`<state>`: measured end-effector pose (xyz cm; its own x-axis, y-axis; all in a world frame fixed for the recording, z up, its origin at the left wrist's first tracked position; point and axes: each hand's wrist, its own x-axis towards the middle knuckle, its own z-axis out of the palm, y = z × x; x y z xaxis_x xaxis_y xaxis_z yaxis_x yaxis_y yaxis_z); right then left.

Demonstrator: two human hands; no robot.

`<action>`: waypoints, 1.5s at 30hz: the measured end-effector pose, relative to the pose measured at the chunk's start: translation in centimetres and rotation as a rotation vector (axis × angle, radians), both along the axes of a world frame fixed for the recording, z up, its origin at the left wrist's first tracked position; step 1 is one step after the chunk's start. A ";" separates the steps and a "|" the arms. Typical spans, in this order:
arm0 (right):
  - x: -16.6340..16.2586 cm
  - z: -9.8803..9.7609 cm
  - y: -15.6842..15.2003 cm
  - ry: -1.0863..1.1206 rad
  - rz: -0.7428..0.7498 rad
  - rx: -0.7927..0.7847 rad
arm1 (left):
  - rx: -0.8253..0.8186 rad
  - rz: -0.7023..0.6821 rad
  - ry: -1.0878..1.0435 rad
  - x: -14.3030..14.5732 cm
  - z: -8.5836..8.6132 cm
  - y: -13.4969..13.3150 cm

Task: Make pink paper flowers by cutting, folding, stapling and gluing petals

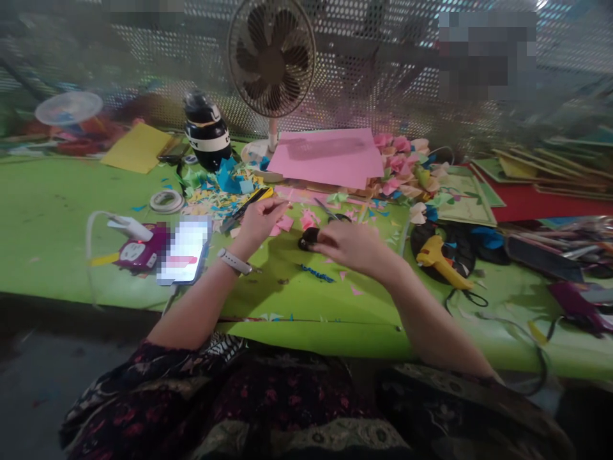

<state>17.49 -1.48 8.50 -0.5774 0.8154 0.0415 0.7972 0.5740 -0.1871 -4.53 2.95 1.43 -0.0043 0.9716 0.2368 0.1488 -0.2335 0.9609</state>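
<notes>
My left hand (261, 220) is over the green table (57, 217), fingers pinched on a small pink paper piece (283, 223). My right hand (352, 245) is curled around the black handles of a pair of scissors (322, 223), whose blades point up and left toward the pink piece. Pink scraps (309, 219) lie between the two hands. A light watch strap (234, 261) is on my left wrist.
A phone (184, 251) and a pink charger box (138, 251) lie left. A desk fan (271, 61), pink sheets (330, 156), a black helmet (207, 133) and paper flowers (402, 166) stand behind. A yellow glue gun (438, 259) and stacked paper lie right.
</notes>
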 end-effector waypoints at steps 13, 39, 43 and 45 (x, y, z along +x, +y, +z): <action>1.0 -2.1 -1.8 -0.108 0.033 -0.111 | -0.246 -0.158 -0.161 0.3 1.3 -1.1; 1.8 -3.0 -0.1 0.322 -0.030 0.182 | -0.192 -0.405 -0.113 1.0 1.7 -2.3; 1.8 -3.0 -0.1 0.333 -0.024 0.192 | -0.205 -0.411 -0.137 0.9 1.6 -2.3; 1.8 -2.9 -0.1 0.334 -0.014 0.200 | -0.217 -0.418 -0.143 1.0 1.6 -2.3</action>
<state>19.31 -1.54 5.55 -0.4939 0.7801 0.3840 0.7195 0.6147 -0.3233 -3.56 0.66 3.02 0.3788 0.9239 0.0545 -0.0520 -0.0375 0.9979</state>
